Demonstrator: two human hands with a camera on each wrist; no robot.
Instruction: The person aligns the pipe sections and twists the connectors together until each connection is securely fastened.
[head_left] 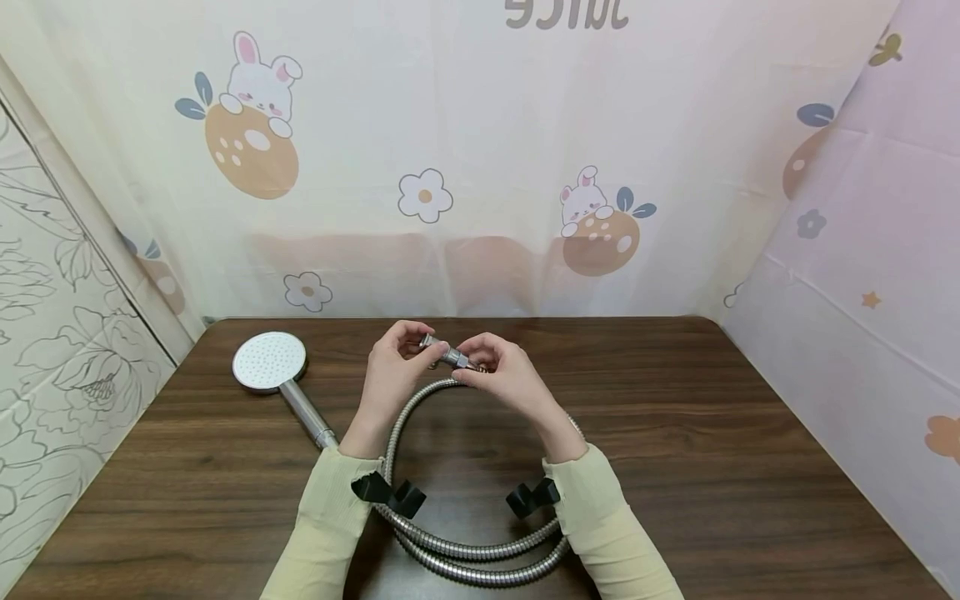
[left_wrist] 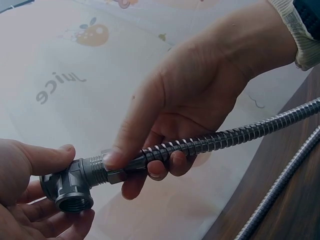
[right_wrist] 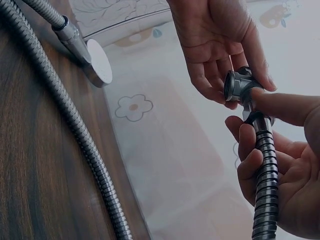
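My left hand (head_left: pixel 392 373) pinches a metal tee fitting (left_wrist: pixel 73 184) between thumb and fingers. One open threaded port of the tee faces down in the left wrist view. With the right hand (head_left: pixel 512 377) I grip the end of a ribbed metal shower hose (left_wrist: pixel 215 142), thumb pressed on its hex nut (left_wrist: pixel 117 176). The nut sits in line with the tee's male thread, right at its end, and several thread turns show beside it. Both hands are raised over the far part of the table.
A shower head (head_left: pixel 268 361) with a white face and silver handle lies at the left of the brown wooden table (head_left: pixel 712 467). The hose loops on the table under my forearms. A printed curtain (head_left: pixel 495 150) hangs behind, with more patterned cloth at both sides.
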